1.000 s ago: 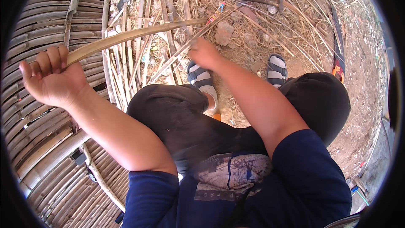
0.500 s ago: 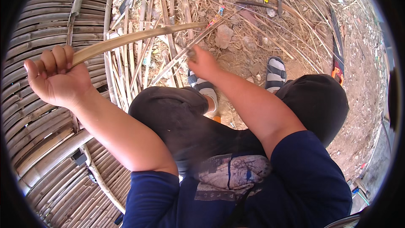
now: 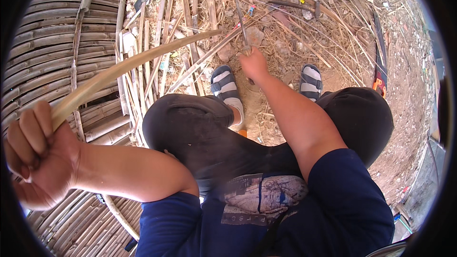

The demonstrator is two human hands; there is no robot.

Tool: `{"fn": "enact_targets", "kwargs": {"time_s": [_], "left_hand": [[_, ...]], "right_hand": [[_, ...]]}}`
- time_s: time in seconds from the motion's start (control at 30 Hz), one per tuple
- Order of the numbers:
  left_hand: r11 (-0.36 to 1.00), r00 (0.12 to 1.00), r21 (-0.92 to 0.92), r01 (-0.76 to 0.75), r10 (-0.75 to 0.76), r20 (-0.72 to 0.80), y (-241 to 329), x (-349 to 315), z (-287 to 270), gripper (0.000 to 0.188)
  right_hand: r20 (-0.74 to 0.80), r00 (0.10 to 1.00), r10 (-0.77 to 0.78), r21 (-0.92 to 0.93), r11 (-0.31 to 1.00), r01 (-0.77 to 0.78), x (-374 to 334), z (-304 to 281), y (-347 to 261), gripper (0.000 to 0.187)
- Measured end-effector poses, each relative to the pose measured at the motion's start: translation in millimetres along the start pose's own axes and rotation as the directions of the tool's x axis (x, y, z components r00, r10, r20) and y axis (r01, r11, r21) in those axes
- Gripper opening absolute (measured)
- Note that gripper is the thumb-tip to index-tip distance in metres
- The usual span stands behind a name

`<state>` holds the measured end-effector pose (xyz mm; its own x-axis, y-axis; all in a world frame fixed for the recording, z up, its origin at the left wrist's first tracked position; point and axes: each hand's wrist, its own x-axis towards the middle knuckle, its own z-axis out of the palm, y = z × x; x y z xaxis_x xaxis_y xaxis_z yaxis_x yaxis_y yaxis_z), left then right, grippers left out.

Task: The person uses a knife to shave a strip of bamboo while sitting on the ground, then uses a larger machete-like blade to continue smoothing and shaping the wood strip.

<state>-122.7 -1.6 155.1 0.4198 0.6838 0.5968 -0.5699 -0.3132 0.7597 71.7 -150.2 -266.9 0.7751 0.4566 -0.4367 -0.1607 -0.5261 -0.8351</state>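
My left hand (image 3: 43, 157) is raised at the left, its fingers wrapped around the near end of a long, slightly curved bamboo strip (image 3: 135, 62). The strip slants away from me, and its far end hangs over the ground litter. My right hand (image 3: 255, 68) grips the handle of a knife (image 3: 241, 19) in front of my feet. Its narrow blade points away from me, to the right of the strip's far end and apart from it. Part of the handle is hidden in my fist.
Loose bamboo strips (image 3: 195, 0) and shavings litter the ground ahead. A stone (image 3: 254, 37) lies beyond my right hand. A dark-handled tool (image 3: 295, 4) rests farther off. At the right is a handsaw (image 3: 379, 62) with an orange-trimmed handle. A slatted bamboo surface (image 3: 45, 57) fills the left.
My left hand has drawn back toward me and left, bringing the strip along and tilting it more steeply. My right hand has moved right with the knife, whose blade now points away.
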Motion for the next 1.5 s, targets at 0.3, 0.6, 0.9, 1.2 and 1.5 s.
{"fn": "enact_targets", "kwargs": {"time_s": [0.3, 0.6, 0.9, 1.2, 1.5], "left_hand": [[0.984, 0.923, 0.127, -0.126, 0.069, 0.380, 37, -14, 4, 0.032], [0.987, 0.967, -0.070, 0.147, -0.128, 0.221, -19, 10, -10, 0.030], [0.987, 0.989, -0.110, 0.121, -0.110, 0.099, -23, 16, -28, 0.032], [0.978, 0.981, -0.130, 0.161, -0.144, 0.132, -34, 22, -60, 0.043], [0.953, 0.949, -0.219, 0.207, -0.142, 0.281, -37, 20, -61, 0.042]], "right_hand": [[0.012, 0.987, -0.159, -0.020, 0.987, 0.159, -5, 5, -25, 0.038], [0.225, 0.938, -0.265, 0.044, 0.964, 0.262, -16, 8, -70, 0.042], [0.531, 0.743, -0.407, 0.056, 0.892, 0.449, -75, -21, -195, 0.038], [0.500, 0.785, -0.366, -0.125, 0.866, 0.484, -59, 29, -106, 0.040], [0.509, 0.732, -0.452, 0.089, 0.874, 0.477, -71, 5, -164, 0.037]]}}
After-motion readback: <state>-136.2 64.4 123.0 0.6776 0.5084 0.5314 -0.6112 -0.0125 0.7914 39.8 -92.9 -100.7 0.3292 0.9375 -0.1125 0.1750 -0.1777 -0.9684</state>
